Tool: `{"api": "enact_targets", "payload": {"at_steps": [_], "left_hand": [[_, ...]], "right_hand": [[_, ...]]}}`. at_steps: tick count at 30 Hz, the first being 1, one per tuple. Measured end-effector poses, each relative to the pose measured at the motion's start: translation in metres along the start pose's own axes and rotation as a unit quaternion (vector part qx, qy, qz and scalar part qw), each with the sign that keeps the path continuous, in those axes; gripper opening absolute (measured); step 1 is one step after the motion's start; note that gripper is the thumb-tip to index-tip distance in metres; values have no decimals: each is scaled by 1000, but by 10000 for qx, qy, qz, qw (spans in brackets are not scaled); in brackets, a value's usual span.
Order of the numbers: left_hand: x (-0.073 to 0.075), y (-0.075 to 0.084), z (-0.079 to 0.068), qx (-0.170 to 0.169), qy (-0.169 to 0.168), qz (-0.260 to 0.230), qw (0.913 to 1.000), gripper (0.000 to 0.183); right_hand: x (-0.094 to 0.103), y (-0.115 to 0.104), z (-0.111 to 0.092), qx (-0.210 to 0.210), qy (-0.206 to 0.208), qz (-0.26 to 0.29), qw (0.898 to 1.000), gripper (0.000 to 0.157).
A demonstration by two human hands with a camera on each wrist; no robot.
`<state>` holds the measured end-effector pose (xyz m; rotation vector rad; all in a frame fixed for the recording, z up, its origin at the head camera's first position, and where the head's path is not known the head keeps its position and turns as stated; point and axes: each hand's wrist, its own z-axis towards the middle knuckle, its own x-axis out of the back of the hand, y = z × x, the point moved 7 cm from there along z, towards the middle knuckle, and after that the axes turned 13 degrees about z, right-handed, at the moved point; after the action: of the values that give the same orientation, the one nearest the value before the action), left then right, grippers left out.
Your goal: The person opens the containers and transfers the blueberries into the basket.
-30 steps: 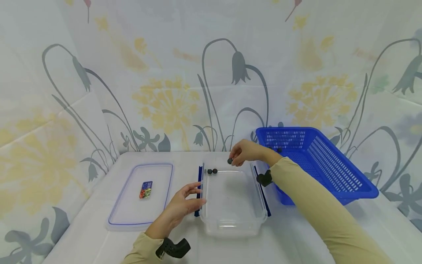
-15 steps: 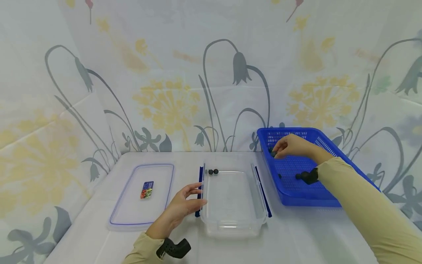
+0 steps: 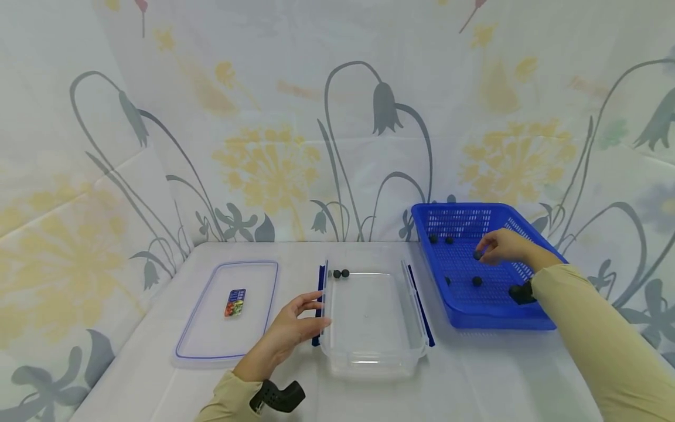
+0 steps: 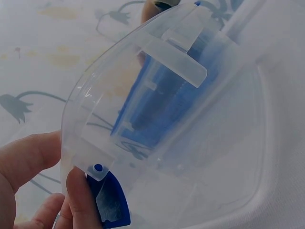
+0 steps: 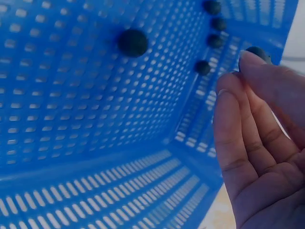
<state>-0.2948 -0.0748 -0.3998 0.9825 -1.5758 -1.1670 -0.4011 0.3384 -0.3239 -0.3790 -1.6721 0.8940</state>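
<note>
My right hand (image 3: 503, 246) is over the blue basket (image 3: 464, 313), pinching a small dark green ball (image 5: 257, 53) between thumb and fingertips. Several like balls lie in the basket, one dark ball (image 5: 132, 43) standing apart from the others in the right wrist view. A clear plastic box (image 3: 377, 360) with blue side clips stands in the middle of the table. Two dark balls (image 3: 341, 274) sit side by side in its far left corner. My left hand (image 3: 287, 325) grips the box's left side by a blue clip (image 4: 109, 200), thumb and fingers on either side of the wall.
A clear lid (image 3: 203, 334) with a blue edge and a colourful label lies flat on the white table, left of the box. The basket stands right of the box, close to the flower-patterned cloth (image 3: 274, 88) behind.
From above the box's far side, my right hand has moved right, over the basket's far left corner, then further right and slightly nearer. Two balls stay in the box. My left hand has kept still.
</note>
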Motion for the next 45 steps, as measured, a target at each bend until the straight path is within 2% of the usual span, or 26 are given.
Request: {"api": "enact_targets", "payload": {"at_steps": [7, 14, 25, 34, 39, 45], "left_hand": [[-2, 1, 2, -134, -154, -142, 9997, 65], [-1, 1, 1, -86, -107, -90, 9999, 65], [-1, 0, 1, -59, -50, -110, 9999, 65], [-1, 0, 1, -30, -30, -81, 10000, 65], [-1, -1, 0, 14, -41, -123, 9999, 65], [0, -2, 1, 41, -33, -138, 9999, 64]], "right_hand": [[3, 4, -4, -45, 36, -48, 10000, 23], [-3, -18, 6, 172, 57, -23, 9998, 25], [-32, -70, 35, 543, 122, 170, 9983, 27], [-53, -91, 61, 693, 127, 340, 9969, 23], [-68, -104, 73, 742, -14, 550, 9957, 23], [-86, -121, 81, 637, -99, 628, 9959, 22]]}}
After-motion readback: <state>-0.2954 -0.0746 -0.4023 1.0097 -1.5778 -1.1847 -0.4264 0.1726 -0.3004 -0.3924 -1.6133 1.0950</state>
